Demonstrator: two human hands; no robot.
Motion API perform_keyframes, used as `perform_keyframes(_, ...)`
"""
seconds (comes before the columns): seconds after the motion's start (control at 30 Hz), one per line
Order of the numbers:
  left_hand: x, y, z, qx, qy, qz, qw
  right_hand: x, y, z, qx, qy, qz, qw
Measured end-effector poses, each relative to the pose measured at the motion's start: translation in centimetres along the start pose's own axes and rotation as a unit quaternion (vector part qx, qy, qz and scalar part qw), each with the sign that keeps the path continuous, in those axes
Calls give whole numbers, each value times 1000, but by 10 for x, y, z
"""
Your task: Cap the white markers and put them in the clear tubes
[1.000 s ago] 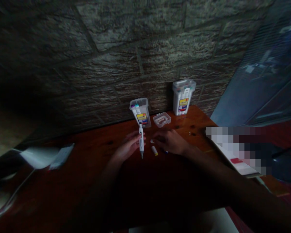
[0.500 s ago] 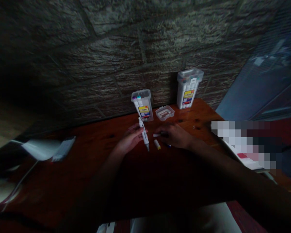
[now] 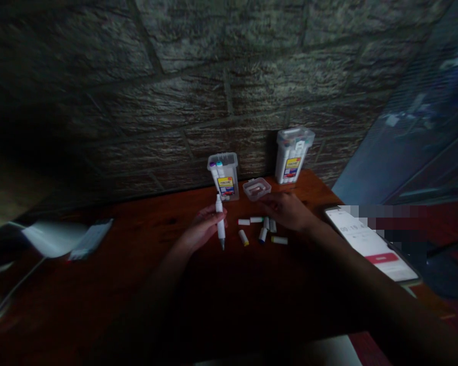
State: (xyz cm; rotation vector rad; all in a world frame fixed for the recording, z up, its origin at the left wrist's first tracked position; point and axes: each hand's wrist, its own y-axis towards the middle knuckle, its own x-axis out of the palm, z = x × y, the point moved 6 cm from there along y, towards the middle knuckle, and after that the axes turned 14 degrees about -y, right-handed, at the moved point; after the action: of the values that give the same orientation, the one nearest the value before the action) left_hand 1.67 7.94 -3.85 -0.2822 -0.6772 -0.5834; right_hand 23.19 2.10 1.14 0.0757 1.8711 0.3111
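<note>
My left hand (image 3: 204,229) is closed around a white marker (image 3: 220,223). The marker is upright and slightly tilted, with a bare grey tip pointing down and a narrow white end on top. My right hand (image 3: 288,209) has its fingers bent together at the front edge of a small clear plastic lid (image 3: 257,196); what they pinch, if anything, is too dark to make out. Several loose marker caps lie below that hand, among them a yellow-ended cap (image 3: 243,237), a pink-ended cap (image 3: 244,222) and a blue-ended cap (image 3: 263,235).
Behind the marker stands an open clear case (image 3: 234,178) with a few markers inside. A lidded case (image 3: 289,160) full of markers is farther right, against the stone wall (image 3: 252,91). A lit phone (image 3: 370,239) lies at the right, and a clear packet (image 3: 91,240) at the left.
My right hand has moved from over the caps up to the lid, leaving several caps in view. The marker in my left hand has turned more upright. The whole view has shifted slightly.
</note>
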Motion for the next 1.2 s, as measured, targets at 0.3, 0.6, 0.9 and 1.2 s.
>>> perform_keyframes(0.3, 2, -2, 0, 7, 12, -2, 1000, 8, -2, -7, 10, 39, -20, 999)
perform_keyframes(0.6, 8, -2, 1, 7, 20, -9, 1000, 17, -3, -13, -33, 69, -47, 996)
perform_keyframes(0.9, 0, -2, 0, -13, 23, 28, 999, 19, -4, -16, -33, 63, -67, 995)
perform_keyframes(1.2, 9, -3, 2, -14, 8, 1, 1000, 18, -5, -17, -37, 52, -76, 995)
